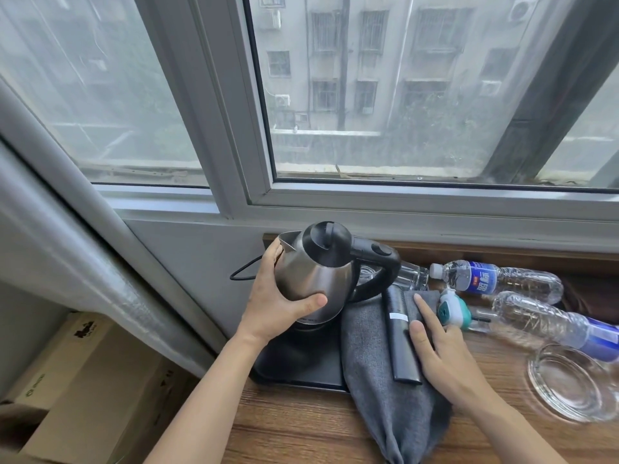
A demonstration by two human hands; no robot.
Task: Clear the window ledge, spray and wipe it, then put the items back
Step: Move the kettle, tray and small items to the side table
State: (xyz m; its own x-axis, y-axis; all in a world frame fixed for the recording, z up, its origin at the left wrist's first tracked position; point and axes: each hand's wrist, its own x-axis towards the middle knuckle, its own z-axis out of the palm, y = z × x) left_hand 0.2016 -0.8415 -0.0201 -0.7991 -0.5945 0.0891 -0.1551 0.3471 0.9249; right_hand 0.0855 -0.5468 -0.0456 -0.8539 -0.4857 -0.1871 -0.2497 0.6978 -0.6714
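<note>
A steel kettle (315, 272) with a black lid and handle stands on a black tray (301, 366) at the left end of the wooden ledge (294, 426). My left hand (274, 303) grips the kettle's body from the left. A grey cloth (385, 380) lies beside the tray with a black remote (400, 336) on top of it. My right hand (445, 353) rests flat on the cloth, fingers apart, touching the remote's right side. A spray bottle with a teal and white head (452, 309) lies just right of my fingers.
Two plastic water bottles (495, 279) (552, 323) lie on their sides at the right. A glass ashtray (569, 386) sits at the right edge, and a clear glass (408, 276) stands behind the kettle handle. Cardboard boxes (83, 373) sit below left. The window frame (402, 199) runs behind.
</note>
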